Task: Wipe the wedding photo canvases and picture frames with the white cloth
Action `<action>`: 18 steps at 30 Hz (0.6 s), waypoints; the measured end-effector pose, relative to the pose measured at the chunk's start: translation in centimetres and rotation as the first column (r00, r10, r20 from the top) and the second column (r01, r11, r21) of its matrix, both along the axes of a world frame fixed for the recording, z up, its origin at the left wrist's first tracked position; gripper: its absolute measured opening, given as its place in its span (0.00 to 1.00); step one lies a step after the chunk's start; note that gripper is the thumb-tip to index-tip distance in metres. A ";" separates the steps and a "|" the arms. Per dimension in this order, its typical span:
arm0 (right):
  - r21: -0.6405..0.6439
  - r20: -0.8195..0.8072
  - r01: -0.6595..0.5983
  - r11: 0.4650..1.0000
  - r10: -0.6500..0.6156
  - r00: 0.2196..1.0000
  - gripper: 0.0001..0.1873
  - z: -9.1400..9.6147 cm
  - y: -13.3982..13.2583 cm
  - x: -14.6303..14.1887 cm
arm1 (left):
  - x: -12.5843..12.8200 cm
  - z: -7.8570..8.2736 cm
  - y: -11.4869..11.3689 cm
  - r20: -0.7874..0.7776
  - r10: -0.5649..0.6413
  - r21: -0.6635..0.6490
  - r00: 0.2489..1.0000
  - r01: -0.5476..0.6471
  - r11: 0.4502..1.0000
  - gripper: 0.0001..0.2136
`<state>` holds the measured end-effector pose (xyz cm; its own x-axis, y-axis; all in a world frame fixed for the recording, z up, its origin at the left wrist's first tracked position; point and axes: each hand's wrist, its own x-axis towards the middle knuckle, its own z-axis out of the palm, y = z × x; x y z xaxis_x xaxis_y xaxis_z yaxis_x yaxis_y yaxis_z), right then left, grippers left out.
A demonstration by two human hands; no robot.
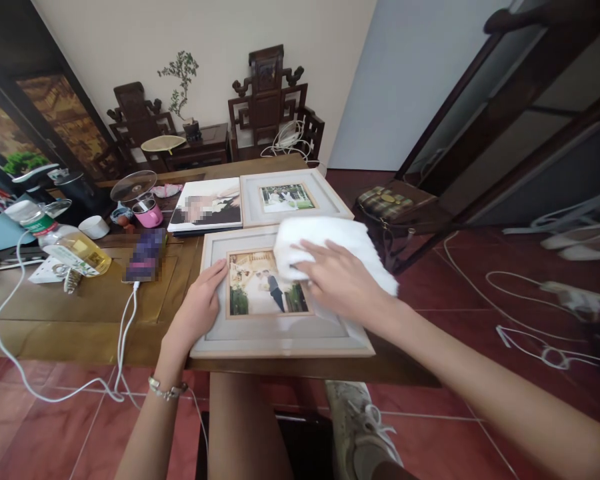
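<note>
A light wooden picture frame [285, 337] with a wedding photo inside lies flat near the table's front edge. My left hand [200, 301] grips its left side, fingers over the border and thumb hidden. On the upper right part of the frame, my right hand [333, 277] holds a white cloth [350, 237], slightly blurred and bunched under the fingers. The cloth covers the frame's upper right corner and hangs past its right side. Behind lie a second light frame [330, 198] with an outdoor photo and a photo album [180, 208] with a picture cover.
On the wooden table [145, 320], to the left, are a phone [145, 255] with a white cable, a bottle of yellow liquid [75, 243], a pink cup [147, 212] and a white cup [94, 227]. A bag [387, 207] stands beyond the right edge. Cables lie on the red floor.
</note>
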<state>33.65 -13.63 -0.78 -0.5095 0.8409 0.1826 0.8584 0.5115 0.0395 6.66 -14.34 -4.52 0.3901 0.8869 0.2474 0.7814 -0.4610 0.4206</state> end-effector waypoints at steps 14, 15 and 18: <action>-0.318 0.053 -0.214 0.924 0.243 0.969 0.22 1.2 -7.1 -4.3 | -0.1 -0.3 0.1 0.003 0.003 0.038 1.000 -0.003 0.999 0.29; -0.327 0.030 -0.234 0.916 0.257 0.966 0.22 1.5 -8.3 -4.3 | -0.1 -0.3 0.1 0.011 -0.004 0.042 1.000 0.003 0.999 0.29; -0.329 -0.041 -0.267 0.906 0.269 0.962 0.20 2.2 -9.6 -4.5 | -0.2 -0.4 0.3 0.038 -0.023 0.054 0.999 0.021 0.998 0.30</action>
